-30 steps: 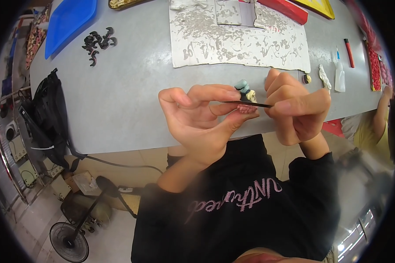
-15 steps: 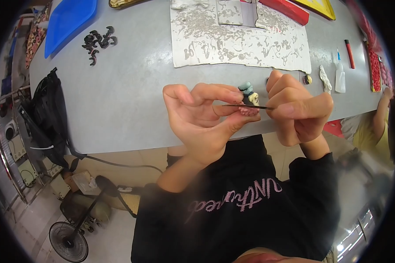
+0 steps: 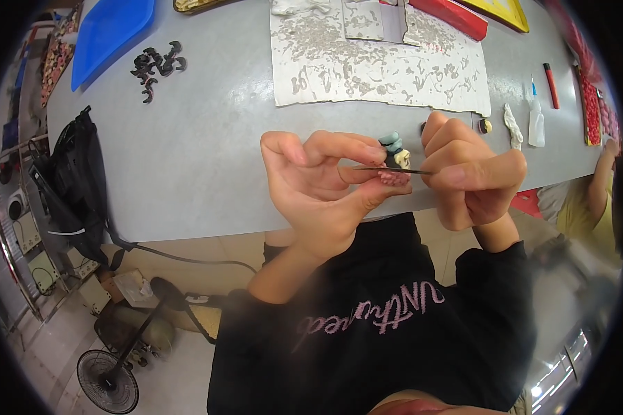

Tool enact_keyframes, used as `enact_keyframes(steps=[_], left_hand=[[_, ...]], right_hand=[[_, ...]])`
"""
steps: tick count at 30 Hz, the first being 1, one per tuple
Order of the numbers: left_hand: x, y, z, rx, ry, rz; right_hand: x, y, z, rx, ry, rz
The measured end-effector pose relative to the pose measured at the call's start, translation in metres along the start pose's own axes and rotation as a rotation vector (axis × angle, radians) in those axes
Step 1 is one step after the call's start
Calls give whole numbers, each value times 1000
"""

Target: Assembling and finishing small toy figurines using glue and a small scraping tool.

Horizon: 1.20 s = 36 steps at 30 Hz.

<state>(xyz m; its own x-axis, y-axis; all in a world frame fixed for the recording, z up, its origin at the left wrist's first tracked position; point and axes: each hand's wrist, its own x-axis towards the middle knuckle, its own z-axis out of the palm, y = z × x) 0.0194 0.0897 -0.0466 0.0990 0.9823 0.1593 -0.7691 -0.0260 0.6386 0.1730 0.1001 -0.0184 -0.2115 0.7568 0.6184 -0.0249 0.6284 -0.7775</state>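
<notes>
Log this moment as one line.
left fingers: pinching small figurine; right fingers: holding thin dark tool; tool: across figurine in view; contact: unclear

A hand could pass over the grey tabletop (image 3: 201, 152) between the black curved pieces (image 3: 160, 63) and the person's left hand (image 3: 315, 187). A narrower strip separates that hand from the debris-strewn white paper (image 3: 381, 79), tightening at the right hand (image 3: 472, 169). Rightward, crumpled tissue (image 3: 512, 126) and a squeeze bottle (image 3: 536, 128) obstruct; leftward, a black bag (image 3: 76, 176).

Pale-blue, black, cream and pink figurine (image 3: 396, 159)
</notes>
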Motion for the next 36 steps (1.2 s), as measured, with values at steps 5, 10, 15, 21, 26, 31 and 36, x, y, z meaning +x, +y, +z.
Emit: enact_keyframes(steps=[5, 10, 15, 21, 26, 31, 36], left_hand=[[-1, 2, 1, 105, -14, 24], [-1, 2, 3, 212, -15, 54], [-3, 3, 8, 404, 35, 124], [-4, 1, 8, 527, -69, 254], [-7, -2, 7, 576, -37, 334], [-7, 0, 8, 631, -67, 321], [-6, 1, 7, 588, -39, 297]], right_hand=[[2, 0, -7, -70, -50, -32], [-1, 1, -1, -54, -2, -42], [0, 0, -4, -135, -30, -40], [-1, 3, -5, -187, -77, -98], [-1, 4, -1, -193, 6, -131], [-2, 4, -3, -201, -57, -134], [-1, 3, -3, -215, -31, -115]])
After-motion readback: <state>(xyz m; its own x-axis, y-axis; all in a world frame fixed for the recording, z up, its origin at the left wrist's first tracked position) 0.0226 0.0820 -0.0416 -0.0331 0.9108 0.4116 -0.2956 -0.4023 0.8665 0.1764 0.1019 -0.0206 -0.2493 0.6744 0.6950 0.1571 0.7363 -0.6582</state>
